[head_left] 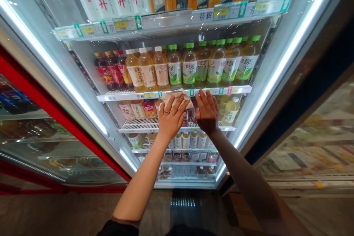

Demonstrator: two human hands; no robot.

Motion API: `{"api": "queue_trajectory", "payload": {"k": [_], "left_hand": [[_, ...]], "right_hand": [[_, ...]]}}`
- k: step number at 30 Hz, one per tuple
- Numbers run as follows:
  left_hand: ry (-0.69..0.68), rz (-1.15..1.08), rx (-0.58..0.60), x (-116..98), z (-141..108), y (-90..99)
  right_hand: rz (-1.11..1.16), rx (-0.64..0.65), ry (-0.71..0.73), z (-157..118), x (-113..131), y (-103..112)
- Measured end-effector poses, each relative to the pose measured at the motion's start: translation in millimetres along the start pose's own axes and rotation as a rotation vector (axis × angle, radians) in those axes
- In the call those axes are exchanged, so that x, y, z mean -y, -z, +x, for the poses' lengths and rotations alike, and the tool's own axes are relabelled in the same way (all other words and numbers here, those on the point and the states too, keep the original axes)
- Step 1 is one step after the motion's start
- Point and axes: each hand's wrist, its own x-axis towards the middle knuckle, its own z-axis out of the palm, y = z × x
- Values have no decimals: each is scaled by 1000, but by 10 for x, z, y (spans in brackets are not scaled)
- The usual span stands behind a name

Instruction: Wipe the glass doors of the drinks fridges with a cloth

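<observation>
My left hand (pixel 172 118) lies spread over a pale beige cloth (pixel 178 95), in front of a lit drinks cooler. A ring shows on one finger. The cloth sticks out above and around the fingertips, near the front edge of a shelf (pixel 110 97). To its right, my right hand (pixel 207 112) is raised with its fingers stretched out, and nothing shows in it. Behind and above both hands stand green-capped tea bottles (pixel 189 64) and white-capped bottles (pixel 146 68). Whether a glass pane lies under the hands is hard to tell.
Bright light strips (pixel 287 57) run down both sides of the cooler. A red-framed cooler (pixel 69 125) is at the left. Blurred shelves of goods (pixel 312 147) stand at the right. The dark floor (pixel 155 214) shows below.
</observation>
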Motion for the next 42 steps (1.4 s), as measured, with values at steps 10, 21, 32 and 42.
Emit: {"api": "queue_trajectory", "payload": {"k": [10,21,32,42], "left_hand": [[-92,-43,85,179,-239,-71],[82,-96,32,282,-163,35],[-64,-101,134,582,-296,92],[-17,-105,163,566,-257,108]], "right_hand": [[-22,-7,39,-20,57,-96],[-46,74,-17,-56,21,-164],[-30,115,-60,4,124,-89],[16,181,43,143,491,-244]]}}
